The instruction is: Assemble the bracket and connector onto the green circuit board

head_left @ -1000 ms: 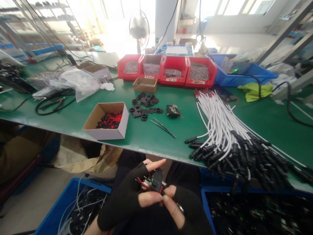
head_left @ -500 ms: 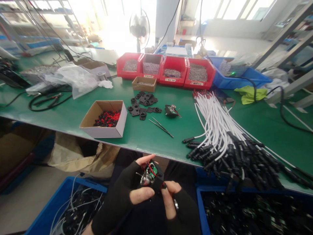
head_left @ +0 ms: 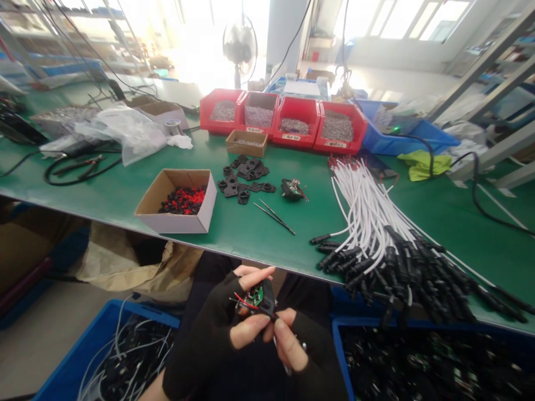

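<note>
Below the green counter (head_left: 125,195), gloved left hand (head_left: 217,328) and right hand (head_left: 301,351) together grip a small black wired module (head_left: 258,301).

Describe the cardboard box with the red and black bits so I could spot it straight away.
Start at the green table and follow its near edge toward the left. The cardboard box sits there, open-topped, left of a scatter of flat black parts. Unlike the smaller brown box by the red bins, it holds a heap of red and black pieces.
</note>
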Demonstrator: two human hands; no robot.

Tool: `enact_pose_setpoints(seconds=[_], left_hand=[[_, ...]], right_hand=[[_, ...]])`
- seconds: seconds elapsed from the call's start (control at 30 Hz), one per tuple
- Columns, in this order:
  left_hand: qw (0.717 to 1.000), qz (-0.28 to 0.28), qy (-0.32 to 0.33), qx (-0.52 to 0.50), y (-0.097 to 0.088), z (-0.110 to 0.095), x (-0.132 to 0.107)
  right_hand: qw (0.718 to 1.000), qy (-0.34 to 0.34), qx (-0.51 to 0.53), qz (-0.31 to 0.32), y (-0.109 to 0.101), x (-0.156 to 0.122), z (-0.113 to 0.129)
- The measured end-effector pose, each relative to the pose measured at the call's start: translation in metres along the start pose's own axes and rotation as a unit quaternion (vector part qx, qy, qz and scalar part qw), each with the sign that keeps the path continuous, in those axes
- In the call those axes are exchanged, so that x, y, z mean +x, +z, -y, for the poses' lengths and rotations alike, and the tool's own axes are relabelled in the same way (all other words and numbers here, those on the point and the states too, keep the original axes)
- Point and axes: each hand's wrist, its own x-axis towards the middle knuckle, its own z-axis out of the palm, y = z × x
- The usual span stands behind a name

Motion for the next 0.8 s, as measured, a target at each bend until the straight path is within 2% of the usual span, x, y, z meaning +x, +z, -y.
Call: enact_pose_setpoints(seconds=[0.17,0.27,0.4,0.5,0.63,0.67,0.73,0.8], left_hand=[[1.0,-0.012,0.001,0.021,-0.004,0.007,-0.004],[0.999,-0.005,-0.049,0.01,-0.002,0.006,-0.008],[0.993,-0.009,-0.114,0.007,0.003,0.001,-0.009],[0.992,-0.021,-0.12,0.019,0.005,0.001,-0.01],[0.996,-0.022,-0.077,0.025,0.006,0.002,-0.012],[0.998,-0.021,-0.061,0.023,0.007,0.002,-0.012],[0.999,-0.022,-0.027,0.022,0.007,0.001,-0.012],[0.999,-0.027,0.008,0.031,0.007,0.001,-0.014]], right_hand=[[0.999,0.029,0.02,0.0,0.016,-0.004,-0.004],[0.998,0.003,-0.016,-0.055,0.021,-0.006,-0.005],[0.975,-0.093,-0.134,-0.15,0.018,-0.006,-0.002],[0.948,-0.176,-0.206,-0.168,0.016,0.0,0.002],[0.906,-0.274,-0.283,-0.155,0.015,0.01,0.005],[0.906,-0.277,-0.28,-0.155,0.016,0.011,0.007],[0.932,-0.237,-0.217,-0.17,0.017,0.012,0.014],[0.97,-0.138,-0.09,-0.177,0.019,0.01,0.023]])
